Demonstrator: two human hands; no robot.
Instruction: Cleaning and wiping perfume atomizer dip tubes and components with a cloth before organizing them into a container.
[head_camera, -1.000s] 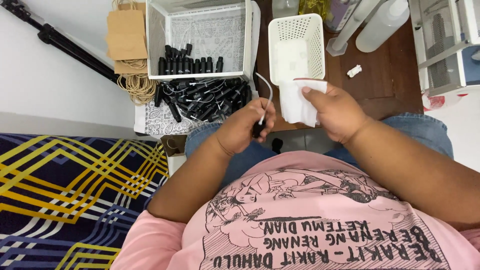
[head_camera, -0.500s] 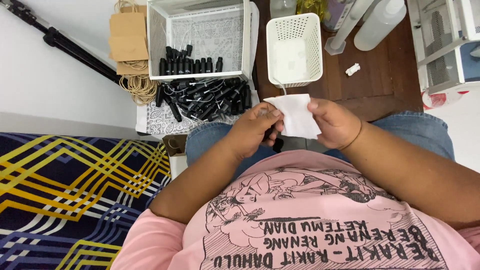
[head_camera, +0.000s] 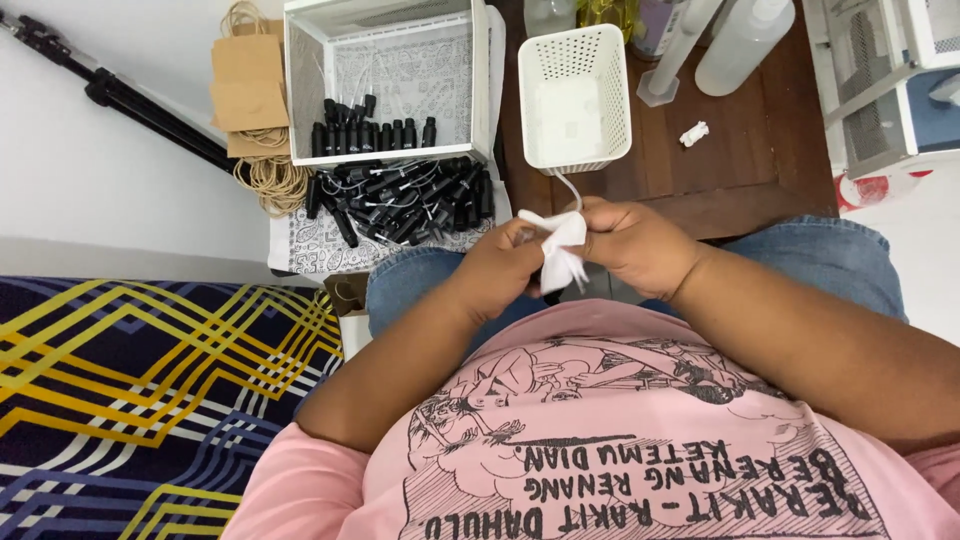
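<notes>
My left hand (head_camera: 505, 265) and my right hand (head_camera: 635, 245) meet over my lap, both closed on a small white cloth pouch (head_camera: 558, 250) bunched between the fingers. A thin white cord (head_camera: 570, 187) loops up from it. Whatever sits inside the pouch is hidden by the fabric and my fingers. Just ahead of my left hand lies a heap of small black cylindrical pieces (head_camera: 405, 200) on a patterned cloth. A row of the same black pieces (head_camera: 375, 135) stands inside a white box (head_camera: 480, 90).
A white perforated basket (head_camera: 612, 90) stands on the dark wooden table (head_camera: 740, 160), with clear plastic bottles (head_camera: 745, 35) and a crumpled white scrap (head_camera: 692, 133). Brown paper bags (head_camera: 245, 90) and a black tripod leg (head_camera: 130, 100) lie left. A patterned blanket (head_camera: 150, 400) covers the near left.
The white pouch was lifted from in front of the basket toward my lap. It went from spread flat between my hands to bunched up tightly in both.
</notes>
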